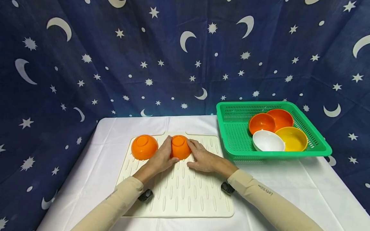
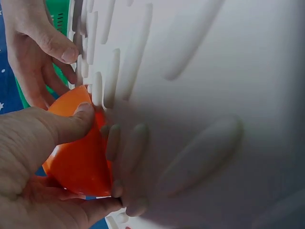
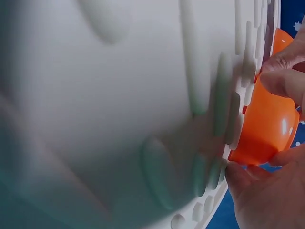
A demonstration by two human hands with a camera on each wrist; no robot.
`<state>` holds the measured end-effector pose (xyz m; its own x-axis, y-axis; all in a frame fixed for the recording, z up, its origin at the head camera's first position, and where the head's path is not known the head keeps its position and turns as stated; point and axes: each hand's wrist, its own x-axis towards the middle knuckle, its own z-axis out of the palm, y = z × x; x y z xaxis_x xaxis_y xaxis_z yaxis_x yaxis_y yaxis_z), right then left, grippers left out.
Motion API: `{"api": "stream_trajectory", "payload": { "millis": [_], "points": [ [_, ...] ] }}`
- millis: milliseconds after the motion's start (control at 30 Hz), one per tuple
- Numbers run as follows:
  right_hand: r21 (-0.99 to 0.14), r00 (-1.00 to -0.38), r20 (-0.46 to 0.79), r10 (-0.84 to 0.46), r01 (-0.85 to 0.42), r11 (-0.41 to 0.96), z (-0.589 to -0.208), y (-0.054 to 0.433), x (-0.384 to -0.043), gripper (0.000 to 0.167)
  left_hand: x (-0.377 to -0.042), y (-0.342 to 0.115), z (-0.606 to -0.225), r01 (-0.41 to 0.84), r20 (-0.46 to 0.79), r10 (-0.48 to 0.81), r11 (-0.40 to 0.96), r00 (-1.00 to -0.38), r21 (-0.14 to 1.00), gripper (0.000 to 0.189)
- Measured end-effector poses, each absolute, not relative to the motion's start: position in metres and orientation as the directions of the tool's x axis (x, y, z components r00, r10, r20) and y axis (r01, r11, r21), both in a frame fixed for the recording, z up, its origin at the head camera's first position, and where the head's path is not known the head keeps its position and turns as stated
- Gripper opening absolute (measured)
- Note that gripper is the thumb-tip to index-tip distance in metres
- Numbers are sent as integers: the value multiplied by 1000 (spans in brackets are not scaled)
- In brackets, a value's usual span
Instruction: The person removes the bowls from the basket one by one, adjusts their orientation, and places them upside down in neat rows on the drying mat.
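An orange bowl [image 1: 180, 150] lies upside down on a cream drying mat [image 1: 182, 195] with raised ridges. My left hand [image 1: 162, 156] grips this bowl from its left side; in the left wrist view the thumb lies on the bowl wall [image 2: 78, 160] and a finger reaches low at its rim. At the bowl's right side, my right hand [image 1: 204, 157] touches it with extended fingers, its thumb held apart from the wall. In the right wrist view, right-hand fingers [image 3: 259, 183] are beside the bowl [image 3: 267, 119]. A second upturned orange bowl [image 1: 144, 148] lies left of my left hand.
A green plastic basket [image 1: 231, 150] stands at the right rear of the white-covered table [image 1: 95, 179]. In it are two orange bowls [image 1: 261, 123], a white bowl [image 1: 268, 141] and a yellow bowl [image 1: 295, 139]. A dark blue curtain [image 1: 162, 41] with moons and stars hangs behind.
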<state>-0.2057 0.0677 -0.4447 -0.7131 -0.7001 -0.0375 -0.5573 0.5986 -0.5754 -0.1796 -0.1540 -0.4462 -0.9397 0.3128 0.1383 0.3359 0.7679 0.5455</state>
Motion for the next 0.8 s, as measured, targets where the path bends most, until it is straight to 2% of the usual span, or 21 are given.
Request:
{"api": "stream_trajectory", "payload": {
  "millis": [167,433,800],
  "points": [
    [-602,-715,-57,-696,-532,595,-440,70,-207,93,-179,-152,-443,305,127,283,772,-950,558,88],
    [-628,-703,-40,-710,-535,566,-442,72,-206,87,-172,-154,-445,265,112,245,785,-963,560,96],
    [-583,-710,86,-699,-605,542,-425,77,-192,83,-151,-158,-421,289,184,223,735,-957,613,84]
  ]
}}
